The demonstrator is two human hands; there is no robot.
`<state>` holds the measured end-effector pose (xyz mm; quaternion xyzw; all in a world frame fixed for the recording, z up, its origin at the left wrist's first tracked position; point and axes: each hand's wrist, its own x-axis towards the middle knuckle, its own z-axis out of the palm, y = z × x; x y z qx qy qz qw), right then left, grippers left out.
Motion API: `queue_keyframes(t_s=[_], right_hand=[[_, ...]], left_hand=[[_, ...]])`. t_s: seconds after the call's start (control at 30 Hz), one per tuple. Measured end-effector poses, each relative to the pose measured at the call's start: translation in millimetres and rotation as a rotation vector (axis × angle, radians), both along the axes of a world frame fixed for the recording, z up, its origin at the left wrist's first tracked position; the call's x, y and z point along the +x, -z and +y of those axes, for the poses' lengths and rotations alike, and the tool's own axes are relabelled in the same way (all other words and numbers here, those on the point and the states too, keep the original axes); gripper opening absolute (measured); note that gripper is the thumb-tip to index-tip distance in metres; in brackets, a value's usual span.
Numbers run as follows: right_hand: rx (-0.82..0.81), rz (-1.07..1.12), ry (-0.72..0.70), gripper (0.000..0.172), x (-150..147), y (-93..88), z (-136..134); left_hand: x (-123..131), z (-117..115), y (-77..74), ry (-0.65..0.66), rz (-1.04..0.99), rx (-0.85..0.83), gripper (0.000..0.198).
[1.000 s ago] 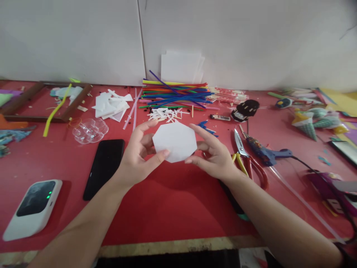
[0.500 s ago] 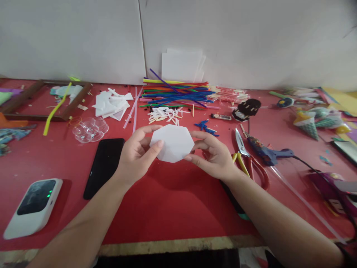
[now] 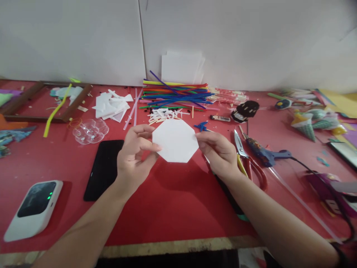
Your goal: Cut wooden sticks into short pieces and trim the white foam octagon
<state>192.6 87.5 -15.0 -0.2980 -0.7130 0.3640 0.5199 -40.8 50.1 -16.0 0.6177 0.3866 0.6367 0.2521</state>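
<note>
A white octagonal piece of paper or card (image 3: 175,141) is held up above the red table, its flat face toward me. My left hand (image 3: 136,156) pinches its left edge, the thumb or a fingertip overlapping the lower left corner. At the right edge, my right hand (image 3: 219,152) grips it between thumb and fingers. Just behind the octagon lie a heap of short white and cream sticks (image 3: 164,114) and a few short blue pieces (image 3: 202,125). Scissors (image 3: 242,147) with red and yellow handles rest beside my right hand.
Coloured pipe cleaners (image 3: 175,93) lie at the back by the wall, near white paper scraps (image 3: 113,106). A black phone (image 3: 102,171) and a white device (image 3: 35,208) are on the left. To the right are a glue gun (image 3: 264,152) with its cord and a purple object (image 3: 325,186).
The octagon has been turned and tilted to face me more fully, shifting slightly right. My left thumb has moved off its face, and my right fingers have closed in on its right edge.
</note>
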Motion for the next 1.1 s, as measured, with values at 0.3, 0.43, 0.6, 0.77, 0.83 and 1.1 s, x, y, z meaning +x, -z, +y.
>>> queue_keyframes(t_s=[0.3, 0.43, 0.6, 0.77, 0.83, 1.1], right_hand=[[-0.085, 0.048, 0.03, 0.018, -4, -6.8, 0], [-0.082, 0.087, 0.067, 0.017, -4, -4.3, 2], [-0.117, 0.059, 0.064, 0.024, -4, -5.0, 1], [-0.083, -0.064, 0.124, 0.029, -3, -6.1, -1], [-0.028, -0.134, 0.197, 0.026, -2, -6.5, 0], [0.14, -0.22, 0.019, 0.033, -5, -6.7, 1]], left_hand=[[6, -4, -1.1, 0.215, 0.023, -0.294, 0.015], [4, -5, -6.3, 0.341, 0.105, -0.38, 0.023], [3, -5, -9.3, 0.366, 0.168, -0.451, 0.019], [4, -4, -2.6, 0.422, 0.175, -0.413, 0.023], [4, -3, 1.6, 0.436, 0.092, -0.394, 0.038], [3, -1, 2.0, 0.394, 0.05, -0.54, 0.052]])
